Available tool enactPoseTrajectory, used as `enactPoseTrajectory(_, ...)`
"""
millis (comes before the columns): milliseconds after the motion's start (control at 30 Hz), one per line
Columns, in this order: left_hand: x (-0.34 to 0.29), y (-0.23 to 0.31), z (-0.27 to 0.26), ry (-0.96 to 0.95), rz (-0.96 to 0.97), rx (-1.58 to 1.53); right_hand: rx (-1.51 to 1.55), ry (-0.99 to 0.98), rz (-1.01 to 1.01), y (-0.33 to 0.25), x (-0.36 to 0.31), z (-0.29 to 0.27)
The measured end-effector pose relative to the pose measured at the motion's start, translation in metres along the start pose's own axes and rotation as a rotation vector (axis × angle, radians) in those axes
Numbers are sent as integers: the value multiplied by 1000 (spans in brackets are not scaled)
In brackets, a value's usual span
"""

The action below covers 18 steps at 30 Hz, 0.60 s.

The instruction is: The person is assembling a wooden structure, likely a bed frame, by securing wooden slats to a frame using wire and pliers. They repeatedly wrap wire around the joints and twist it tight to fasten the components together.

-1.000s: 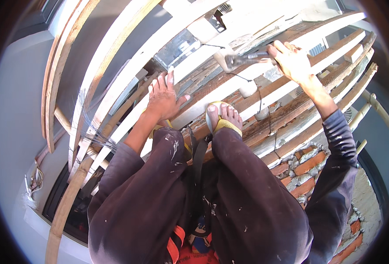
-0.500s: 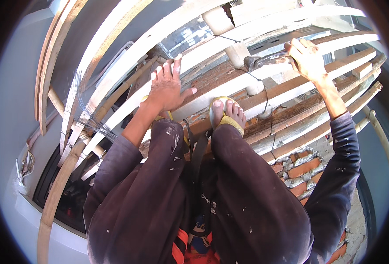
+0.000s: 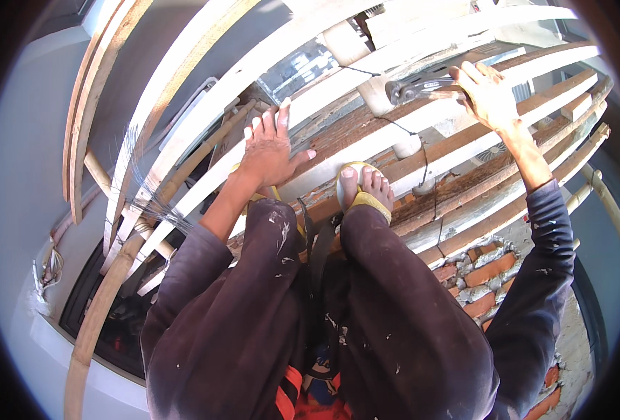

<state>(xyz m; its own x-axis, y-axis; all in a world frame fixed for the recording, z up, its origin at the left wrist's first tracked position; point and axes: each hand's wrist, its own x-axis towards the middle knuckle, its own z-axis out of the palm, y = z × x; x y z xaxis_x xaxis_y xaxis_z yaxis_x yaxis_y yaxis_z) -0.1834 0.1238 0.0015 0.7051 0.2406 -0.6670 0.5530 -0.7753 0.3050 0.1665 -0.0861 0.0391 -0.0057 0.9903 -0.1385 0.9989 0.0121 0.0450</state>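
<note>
My left hand [image 3: 268,155] lies with fingers spread, palm down on a pale wooden batten [image 3: 224,159]. Over at the right, my right hand [image 3: 488,96] is closed around the handles of metal pincers [image 3: 422,91]. Their dark rounded head points left, above the sunlit battens. Both my feet stand on the timbers in yellow-edged flip-flops [image 3: 370,201]; the left one is partly hidden behind my forearm and knee. Dark ties [image 3: 425,162] run across several battens to the right of my feet.
A bundle of thin wires [image 3: 159,208] sticks up at the left by a bamboo pole [image 3: 100,308]. Gaps open between the long battens. Brickwork [image 3: 488,269] lies below right, a white pipe [image 3: 343,43] farther off. A bundle of cables [image 3: 52,269] hangs at the left wall.
The view has shifted slightly, so the battens and wires sit a little farther right at the left side. The pincers' head is tilted slightly higher. Both hands keep their places and grips.
</note>
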Motion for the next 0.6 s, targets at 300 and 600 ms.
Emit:
enactPoseTrajectory(300, 2, 2, -5, 35, 9, 5, 236, -100, 443, -59, -19, -26)
enactPoseTrajectory(600, 0, 30, 13, 482, 129, -12, 1309, 357, 1615, -205, -155, -52)
